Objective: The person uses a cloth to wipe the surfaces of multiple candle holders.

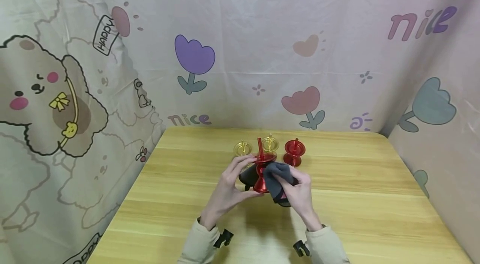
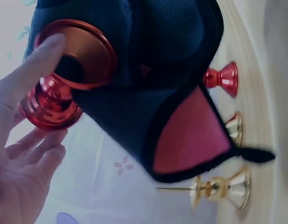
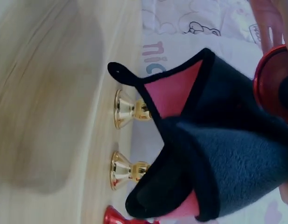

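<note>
My left hand [image 1: 226,187] grips a shiny red candle holder [image 1: 260,184], its fingers at the upper dish and its thumb under the base. The holder is tilted a little above the table, its spike pointing up. My right hand [image 1: 301,191] pinches a dark grey cloth [image 1: 275,176] against the holder's right side. Pink backing and black edging show on the cloth [image 2: 158,42] in the left wrist view, where it hangs beside the holder's hollow base [image 2: 94,53]. In the right wrist view the cloth [image 3: 246,163] covers part of the holder.
Behind the hands stand two gold candle holders [image 1: 243,148] and another red candle holder [image 1: 295,150], all upright with spikes. They are on a light wooden table [image 1: 356,189]. Printed fabric [image 1: 243,26] hangs around the back and sides.
</note>
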Demonstrator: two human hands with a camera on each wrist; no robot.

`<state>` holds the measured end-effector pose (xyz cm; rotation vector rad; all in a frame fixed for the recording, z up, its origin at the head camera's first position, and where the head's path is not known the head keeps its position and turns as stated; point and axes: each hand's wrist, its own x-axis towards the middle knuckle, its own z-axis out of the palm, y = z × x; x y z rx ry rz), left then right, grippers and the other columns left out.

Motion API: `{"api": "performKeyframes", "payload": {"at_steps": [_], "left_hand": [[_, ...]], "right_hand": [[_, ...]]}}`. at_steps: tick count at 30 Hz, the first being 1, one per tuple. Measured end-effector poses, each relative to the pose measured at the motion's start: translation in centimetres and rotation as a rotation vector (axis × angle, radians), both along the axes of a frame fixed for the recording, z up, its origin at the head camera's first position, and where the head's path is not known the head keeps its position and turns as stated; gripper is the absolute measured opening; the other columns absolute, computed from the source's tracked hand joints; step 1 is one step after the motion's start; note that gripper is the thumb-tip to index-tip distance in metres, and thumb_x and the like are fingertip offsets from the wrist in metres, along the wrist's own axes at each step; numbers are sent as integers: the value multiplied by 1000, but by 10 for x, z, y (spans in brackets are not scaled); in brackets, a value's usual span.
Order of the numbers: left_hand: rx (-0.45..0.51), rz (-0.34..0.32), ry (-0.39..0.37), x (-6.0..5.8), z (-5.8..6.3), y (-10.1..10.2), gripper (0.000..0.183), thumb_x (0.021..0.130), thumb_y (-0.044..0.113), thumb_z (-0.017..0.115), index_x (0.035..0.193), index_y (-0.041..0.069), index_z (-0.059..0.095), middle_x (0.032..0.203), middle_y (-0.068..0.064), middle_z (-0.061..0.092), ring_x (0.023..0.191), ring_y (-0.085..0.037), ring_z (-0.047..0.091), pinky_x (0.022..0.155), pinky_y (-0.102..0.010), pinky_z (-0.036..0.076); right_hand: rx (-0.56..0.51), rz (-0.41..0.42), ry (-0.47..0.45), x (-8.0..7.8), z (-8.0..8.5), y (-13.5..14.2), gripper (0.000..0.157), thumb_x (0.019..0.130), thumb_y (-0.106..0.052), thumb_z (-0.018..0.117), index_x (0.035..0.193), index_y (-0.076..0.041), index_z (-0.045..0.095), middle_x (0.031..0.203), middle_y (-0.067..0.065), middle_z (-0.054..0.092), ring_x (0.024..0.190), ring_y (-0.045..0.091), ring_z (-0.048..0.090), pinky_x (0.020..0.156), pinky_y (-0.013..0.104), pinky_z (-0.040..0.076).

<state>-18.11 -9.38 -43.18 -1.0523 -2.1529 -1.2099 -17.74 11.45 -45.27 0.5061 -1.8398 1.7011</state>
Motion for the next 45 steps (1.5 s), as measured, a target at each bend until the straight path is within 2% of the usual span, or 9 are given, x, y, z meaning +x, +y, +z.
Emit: {"api": "performKeyframes", "payload": {"at_steps": [5,8,15,19,25,29,33,37,45], "left_hand": [[170,-193,-90,-5,-8,-1,89,65,1,92,142,-3,47,141,-26,51,136,-29,53,114,-43,45],[150,-204,-84,-6,-10,0,90,66,0,92,143,-4,44,143,-26,47,138,-29,49,117,-36,42],[-120,54,159,-2,-6,-1,96,63,12,94,145,1,46,142,-17,51,135,-34,52,115,-37,46],[-141,85,207,1,-4,-2,94,59,10,96,140,2,50,140,-16,53,129,-33,57,111,-35,49],[2,-12,130,-1,-9,-1,89,63,7,95,139,-1,50,136,-17,57,127,-29,58,115,-29,46],[103,-70,55,-3,-16,-1,88,65,2,93,142,-1,48,136,-20,56,130,-26,56,114,-32,47],[130,-37,29,-4,-20,0,88,66,6,93,142,2,49,136,-18,58,129,-23,56,109,-37,52],[134,28,28,-4,-21,0,90,64,9,95,142,3,50,136,-17,59,126,-24,58,107,-41,53],[128,76,32,-1,-21,2,90,61,11,95,140,2,53,134,-17,60,124,-29,60,109,-37,52]], "right_hand": [[-99,45,-231,0,2,3,17,83,9,73,95,-2,78,87,-16,75,72,1,67,53,17,51],[-121,53,-287,0,3,5,17,85,7,73,94,-6,79,83,-16,75,62,0,62,43,19,47],[37,59,59,0,3,7,28,78,18,72,101,4,76,103,-12,76,90,-1,70,74,13,55],[85,61,150,1,5,8,32,76,19,72,103,4,76,108,-10,76,100,1,70,87,15,56],[10,52,-154,5,13,10,18,83,8,73,97,-2,77,85,-19,72,60,0,61,41,20,47],[-12,45,-249,8,15,10,16,86,4,72,96,-7,77,75,-16,68,47,1,51,34,24,42],[12,78,-83,8,10,15,27,82,15,69,98,-6,77,86,-17,72,59,-3,58,39,19,44],[83,239,142,3,4,23,40,75,21,72,108,0,75,115,-3,75,97,3,70,72,14,57],[263,319,478,-10,-1,31,37,87,-13,79,116,7,70,121,26,69,119,22,67,107,23,50]]}}
